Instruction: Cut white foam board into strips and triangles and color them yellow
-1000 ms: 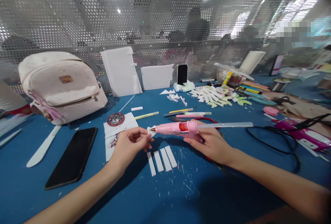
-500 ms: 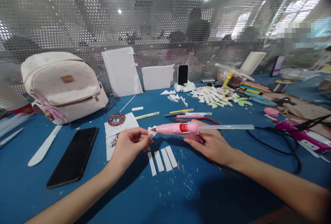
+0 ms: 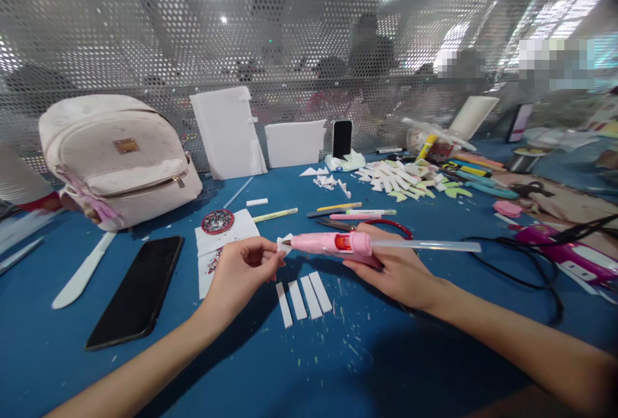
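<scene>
My right hand [image 3: 398,270] is wrapped round a pink hot glue gun [image 3: 321,243], with a clear glue stick [image 3: 425,245] poking out of its back end. The gun's metal nozzle points left and meets a small white piece [image 3: 284,244], perhaps foam board. Thumb and fingers of my left hand [image 3: 246,265] pinch that piece by its near side, and the fingers hide part of it. Below the nozzle, several white strips [image 3: 305,297] lie side by side on the blue table [image 3: 333,366].
At left are a cream backpack [image 3: 120,160], a black phone [image 3: 138,292] and a white plastic knife [image 3: 82,276]. Scissors [image 3: 400,230] and pens [image 3: 338,209] lie behind the gun. A pile of cut strips [image 3: 396,176] is farther back; a power strip [image 3: 564,250] with black cords sits right.
The glue gun has tilted very slightly, its glue stick's rear end now a little lower and farther right. The left hand stays at the white piece.
</scene>
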Tool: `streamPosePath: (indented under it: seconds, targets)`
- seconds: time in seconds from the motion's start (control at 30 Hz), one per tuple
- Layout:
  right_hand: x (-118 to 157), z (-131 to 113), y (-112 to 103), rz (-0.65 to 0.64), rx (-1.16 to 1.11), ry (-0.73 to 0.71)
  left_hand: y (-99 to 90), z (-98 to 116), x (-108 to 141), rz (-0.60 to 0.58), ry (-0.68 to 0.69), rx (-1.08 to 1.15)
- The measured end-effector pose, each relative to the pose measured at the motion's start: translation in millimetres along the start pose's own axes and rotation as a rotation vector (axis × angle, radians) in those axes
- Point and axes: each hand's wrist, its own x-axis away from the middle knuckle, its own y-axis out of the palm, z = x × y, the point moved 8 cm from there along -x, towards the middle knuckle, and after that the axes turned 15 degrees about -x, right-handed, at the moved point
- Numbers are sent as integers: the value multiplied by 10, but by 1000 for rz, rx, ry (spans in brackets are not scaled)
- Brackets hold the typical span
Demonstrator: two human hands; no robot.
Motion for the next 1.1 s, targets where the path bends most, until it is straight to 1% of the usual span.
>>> streamPosePath:
  seconds: [0.17,0.37,0.5,0.77,0.97,1.1]
  targets:
    - [-6,-2,19,-21,5,12,4,-7,-3,3,-1,2]
    - [-40,-49,-18,22,12,2,-9,-19,-2,29,13,2]
    - [-28,-49,-39,45,-4,5,-11,-6,3,11,22,-25]
    - [-18,-49,-13,8,27,15,-30,19,20,12,52,-97]
    - [31,54,48,-37,40,63,-39,18,37,17,77,-156]
    - [37,48,58,-38,48,44,-38,9,37,16,97,-193]
